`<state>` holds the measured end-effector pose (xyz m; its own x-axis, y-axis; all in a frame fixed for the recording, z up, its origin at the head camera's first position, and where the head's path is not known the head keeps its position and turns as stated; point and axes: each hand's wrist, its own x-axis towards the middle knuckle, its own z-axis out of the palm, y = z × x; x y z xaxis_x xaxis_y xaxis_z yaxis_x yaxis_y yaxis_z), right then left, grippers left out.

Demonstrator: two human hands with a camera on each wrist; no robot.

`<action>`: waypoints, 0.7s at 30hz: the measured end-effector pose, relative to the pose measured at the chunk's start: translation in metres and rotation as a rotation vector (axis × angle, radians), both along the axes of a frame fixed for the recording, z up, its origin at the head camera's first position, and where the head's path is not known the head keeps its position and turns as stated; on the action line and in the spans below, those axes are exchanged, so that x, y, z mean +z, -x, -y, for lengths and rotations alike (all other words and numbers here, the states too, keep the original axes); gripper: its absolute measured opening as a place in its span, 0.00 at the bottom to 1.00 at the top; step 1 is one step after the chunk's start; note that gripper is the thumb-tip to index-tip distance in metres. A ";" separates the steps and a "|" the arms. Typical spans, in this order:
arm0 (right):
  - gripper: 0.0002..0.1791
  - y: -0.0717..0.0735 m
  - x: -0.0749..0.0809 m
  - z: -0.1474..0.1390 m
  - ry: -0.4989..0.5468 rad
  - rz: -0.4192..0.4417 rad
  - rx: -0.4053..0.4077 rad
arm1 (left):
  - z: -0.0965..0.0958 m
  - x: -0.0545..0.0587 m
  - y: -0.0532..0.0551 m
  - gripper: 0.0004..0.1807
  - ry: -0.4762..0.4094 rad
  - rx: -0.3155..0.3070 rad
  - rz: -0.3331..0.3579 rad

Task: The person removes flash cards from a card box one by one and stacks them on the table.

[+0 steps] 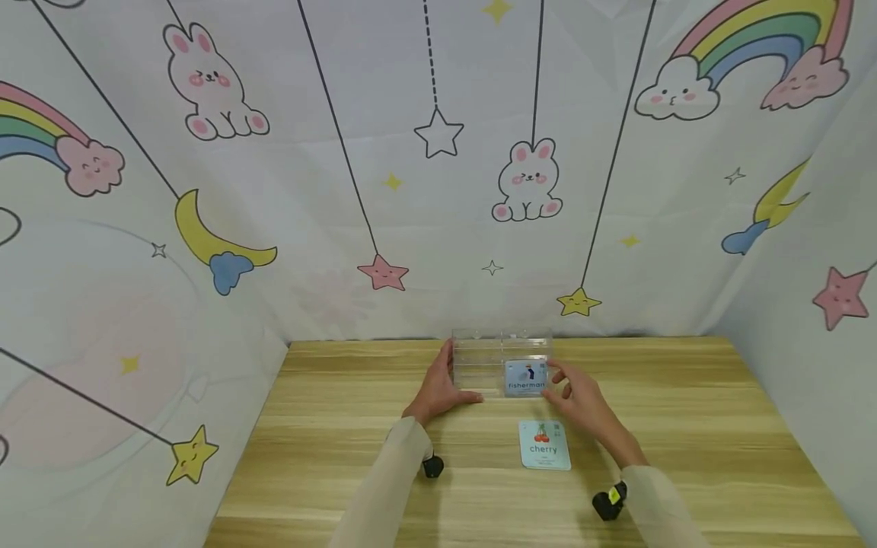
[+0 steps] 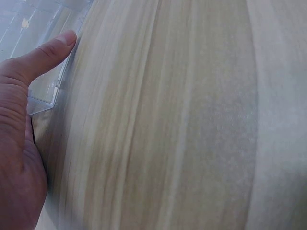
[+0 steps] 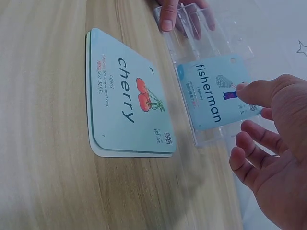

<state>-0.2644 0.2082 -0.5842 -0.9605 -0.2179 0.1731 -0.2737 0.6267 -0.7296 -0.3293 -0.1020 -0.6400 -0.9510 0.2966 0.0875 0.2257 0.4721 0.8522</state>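
A clear plastic card holder (image 1: pixel 477 373) with several compartments stands at the back of the table. My left hand (image 1: pixel 438 387) grips its left side, thumb (image 2: pixel 55 50) along the front edge and the other fingers partly visible through the plastic. In the holder's lower right compartment sits a light-blue "fisherman" card (image 3: pixel 211 96). My right hand (image 1: pixel 582 399) pinches this card near its right edge, thumb on the printed face; the index fingertip is mostly hidden, and the remaining fingers curl loosely beside it. Nearer to me lies a small stack of cards topped by a "cherry" card (image 3: pixel 127 96).
The wood-grain table (image 1: pixel 329 457) ends at the back against a white cloth (image 1: pixel 452 228) printed with rabbits, stars and rainbows. The cloth also rises along both sides. A black wrist camera (image 1: pixel 433 466) is on the left wrist, another (image 1: pixel 607 504) on the right.
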 end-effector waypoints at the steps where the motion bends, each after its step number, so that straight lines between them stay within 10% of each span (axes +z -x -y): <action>1: 0.32 0.001 0.000 0.000 0.004 0.004 0.001 | 0.000 0.000 0.000 0.74 0.003 0.001 0.007; 21: 0.27 0.001 -0.005 0.000 0.046 0.005 0.005 | -0.001 0.003 -0.001 0.74 0.004 0.014 0.025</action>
